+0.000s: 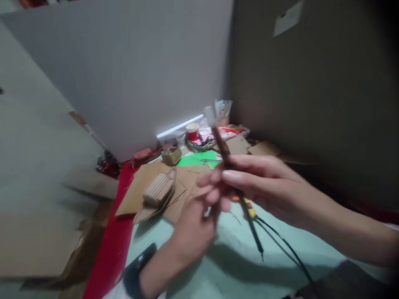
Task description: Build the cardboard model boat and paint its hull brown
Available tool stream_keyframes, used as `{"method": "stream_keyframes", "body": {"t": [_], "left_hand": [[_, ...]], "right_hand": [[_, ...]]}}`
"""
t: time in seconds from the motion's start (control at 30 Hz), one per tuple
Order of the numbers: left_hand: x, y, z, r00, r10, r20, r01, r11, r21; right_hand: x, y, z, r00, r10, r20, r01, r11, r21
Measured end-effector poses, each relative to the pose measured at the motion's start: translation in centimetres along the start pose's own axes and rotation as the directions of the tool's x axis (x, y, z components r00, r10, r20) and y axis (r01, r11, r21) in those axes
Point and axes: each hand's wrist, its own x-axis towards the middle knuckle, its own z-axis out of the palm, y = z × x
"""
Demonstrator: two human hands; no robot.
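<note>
A slender dark pen-like stick [249, 218] slants across the middle of the view, its thin tip low at the right. Its upper part is reddish brown, and a blurred whitish piece [210, 115] shows at the top end. My right hand [264, 176] pinches the stick between thumb and fingers. Close against those fingers is my left hand [195, 224], its fingers curled; blur and overlap hide what they hold, if anything. Behind the hands, a yellow tool handle [250, 209] with a black cable lies on the table.
Corrugated cardboard pieces [158, 189] lie on a brown sheet at left. Farther back are a small cardboard box [171, 155], a green sheet [196, 158] and a red cup with a white lid [193, 132]. The pale green table cover [152, 236] has a red border. Walls enclose the back.
</note>
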Motion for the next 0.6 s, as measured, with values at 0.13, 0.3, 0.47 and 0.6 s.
{"method": "stream_keyframes", "body": {"t": [0.13,0.3,0.47,0.6], "left_hand": [[0.5,-0.1,-0.2,0.985,-0.150,0.079,0.167,0.940,-0.297],[0.9,0.0,0.5,0.980,-0.199,-0.009,0.182,0.913,-0.366],[0.9,-0.2,0.2,0.934,-0.350,-0.065,0.299,0.871,-0.389],[0.6,-0.5,-1.1,0.901,-0.419,-0.114,0.341,0.845,-0.412]], "right_hand": [[2.5,-0.9,-0.8,0.990,0.134,0.033,-0.136,0.986,0.095],[4.1,-1.5,-0.2,0.974,0.210,0.091,-0.213,0.977,0.031],[3.2,-2.7,-1.2,0.994,-0.081,0.068,0.105,0.664,-0.741],[0.3,-1.3,-4.7,0.978,-0.144,-0.151,-0.119,0.208,-0.971]]}}
